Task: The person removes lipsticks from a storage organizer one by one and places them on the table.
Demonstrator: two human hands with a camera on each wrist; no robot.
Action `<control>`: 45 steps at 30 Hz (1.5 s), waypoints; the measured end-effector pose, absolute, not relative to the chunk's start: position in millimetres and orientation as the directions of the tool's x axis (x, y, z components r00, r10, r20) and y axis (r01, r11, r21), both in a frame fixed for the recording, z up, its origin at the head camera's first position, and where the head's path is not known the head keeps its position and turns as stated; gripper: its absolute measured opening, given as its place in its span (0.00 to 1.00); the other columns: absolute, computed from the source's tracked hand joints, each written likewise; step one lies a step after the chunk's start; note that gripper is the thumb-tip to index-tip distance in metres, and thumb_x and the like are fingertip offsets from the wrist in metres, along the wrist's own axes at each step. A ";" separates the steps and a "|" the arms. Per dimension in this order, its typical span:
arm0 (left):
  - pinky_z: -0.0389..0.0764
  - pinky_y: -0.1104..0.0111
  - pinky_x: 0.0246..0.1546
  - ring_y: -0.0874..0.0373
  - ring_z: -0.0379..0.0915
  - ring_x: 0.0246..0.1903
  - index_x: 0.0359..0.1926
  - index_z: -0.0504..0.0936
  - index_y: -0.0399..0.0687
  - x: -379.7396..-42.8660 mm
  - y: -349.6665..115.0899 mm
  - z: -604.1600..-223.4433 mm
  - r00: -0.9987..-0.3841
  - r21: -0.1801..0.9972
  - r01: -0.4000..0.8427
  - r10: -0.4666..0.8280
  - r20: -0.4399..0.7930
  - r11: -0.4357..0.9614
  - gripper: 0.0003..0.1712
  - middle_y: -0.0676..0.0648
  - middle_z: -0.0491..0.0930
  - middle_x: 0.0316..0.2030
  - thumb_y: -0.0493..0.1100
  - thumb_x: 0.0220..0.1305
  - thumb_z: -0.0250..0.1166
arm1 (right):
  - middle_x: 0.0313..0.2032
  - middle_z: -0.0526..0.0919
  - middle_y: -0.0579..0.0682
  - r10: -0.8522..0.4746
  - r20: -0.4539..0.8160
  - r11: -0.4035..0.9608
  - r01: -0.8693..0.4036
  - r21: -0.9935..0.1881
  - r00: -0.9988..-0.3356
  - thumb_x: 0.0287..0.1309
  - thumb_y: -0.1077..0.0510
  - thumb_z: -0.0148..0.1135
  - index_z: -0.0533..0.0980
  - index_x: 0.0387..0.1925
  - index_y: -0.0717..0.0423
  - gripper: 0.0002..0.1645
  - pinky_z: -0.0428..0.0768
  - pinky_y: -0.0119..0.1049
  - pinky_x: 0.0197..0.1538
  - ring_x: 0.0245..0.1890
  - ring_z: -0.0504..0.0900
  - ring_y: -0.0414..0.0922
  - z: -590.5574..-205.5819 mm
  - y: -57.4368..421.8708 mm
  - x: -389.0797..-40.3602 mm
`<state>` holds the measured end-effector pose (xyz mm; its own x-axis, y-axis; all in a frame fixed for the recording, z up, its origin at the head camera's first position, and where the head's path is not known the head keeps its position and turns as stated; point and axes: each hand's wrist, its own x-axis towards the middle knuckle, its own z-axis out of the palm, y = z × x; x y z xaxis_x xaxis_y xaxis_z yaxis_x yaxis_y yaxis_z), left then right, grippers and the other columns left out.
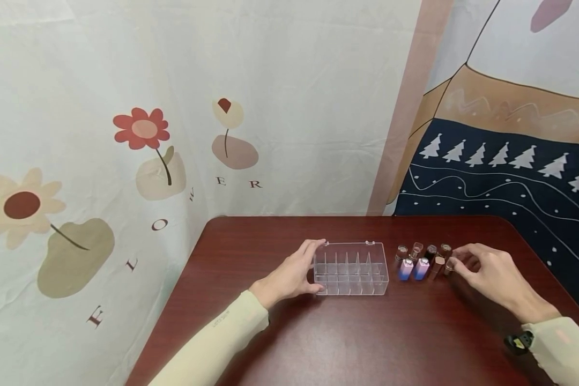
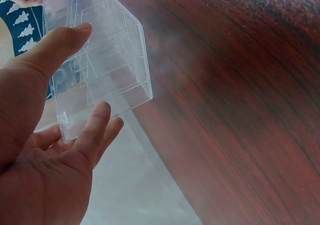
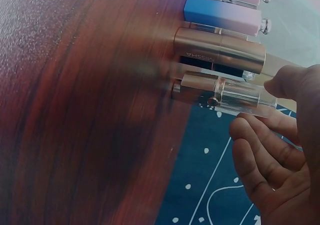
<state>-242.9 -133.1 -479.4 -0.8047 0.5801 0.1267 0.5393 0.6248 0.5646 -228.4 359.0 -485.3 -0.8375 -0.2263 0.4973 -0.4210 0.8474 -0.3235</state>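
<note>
A clear plastic box with many small compartments stands on the table. My left hand holds its left end, the thumb on the front wall and the fingers round the side and back. To the right of the box, several lipsticks stand upright in a close group. Two of these are blue-and-pink lipsticks; beside them is a rose-gold lipstick. At the group's right end, my right hand pinches the top of a clear-capped lipstick between thumb and index finger. Its other fingers curl loosely below.
The dark red wooden table has rounded back corners. Behind it hangs a pale curtain with flower prints, and a dark blue printed cloth hangs at the right. A dark watch is on my right wrist.
</note>
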 end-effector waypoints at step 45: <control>0.91 0.60 0.70 0.40 0.92 0.65 0.91 0.55 0.38 -244.8 -134.9 -481.2 -0.800 0.567 0.537 0.590 0.107 0.625 0.67 0.37 0.66 0.84 0.38 0.64 0.89 | 0.50 0.94 0.58 -0.132 0.519 0.869 -0.350 -0.349 -0.845 0.65 0.54 0.84 0.90 0.58 0.56 0.22 0.76 0.23 0.37 0.38 0.89 0.48 -482.4 351.1 -222.1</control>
